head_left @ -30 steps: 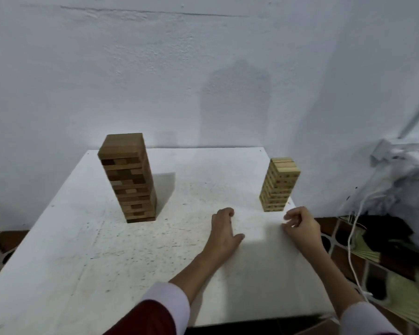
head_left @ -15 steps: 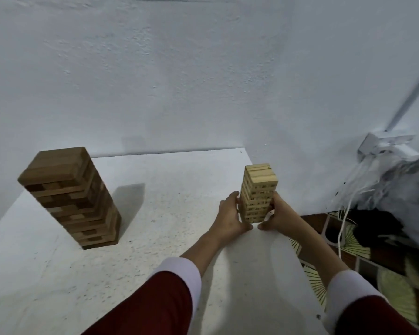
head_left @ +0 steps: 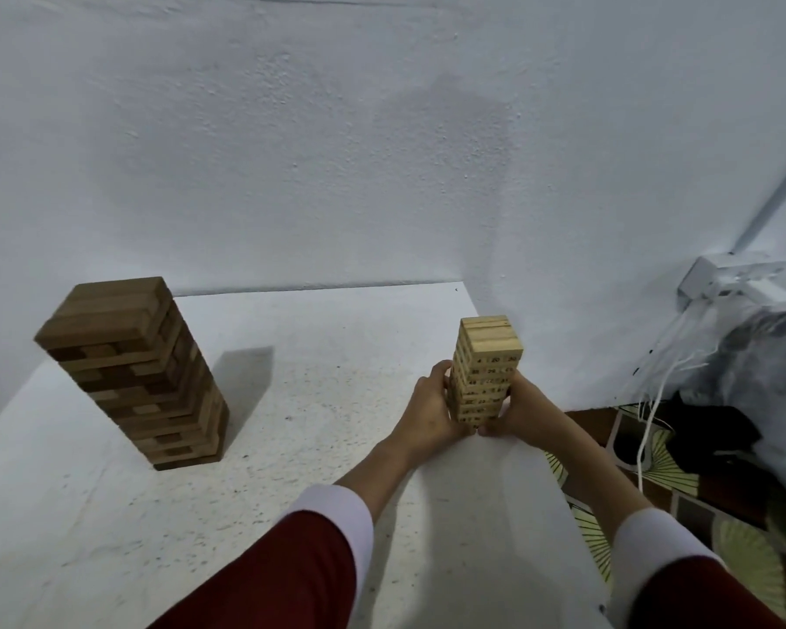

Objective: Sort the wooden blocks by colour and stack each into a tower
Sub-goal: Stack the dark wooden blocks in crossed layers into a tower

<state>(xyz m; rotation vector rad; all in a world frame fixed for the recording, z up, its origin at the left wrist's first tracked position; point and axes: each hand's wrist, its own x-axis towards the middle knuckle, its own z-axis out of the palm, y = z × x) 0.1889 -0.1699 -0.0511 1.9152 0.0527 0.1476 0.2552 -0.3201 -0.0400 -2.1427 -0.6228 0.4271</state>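
Both colours look sorted and stacked: the dark brown tower (head_left: 132, 374) stands alone at left of frame, while the left hand (head_left: 429, 408) and right hand (head_left: 513, 413) clasp the pale numbered tower (head_left: 484, 370) right of centre, seemingly just squaring it.

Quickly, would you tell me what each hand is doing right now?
Left hand: grips the left side of the light block tower.
Right hand: grips the tower's right side.

A single head-worn wide-angle camera looked forward and down over a white table (head_left: 291, 447), close above the person's outstretched forearms, facing the far wall (head_left: 336, 152), with patterned floor (head_left: 654, 474) visible at right.
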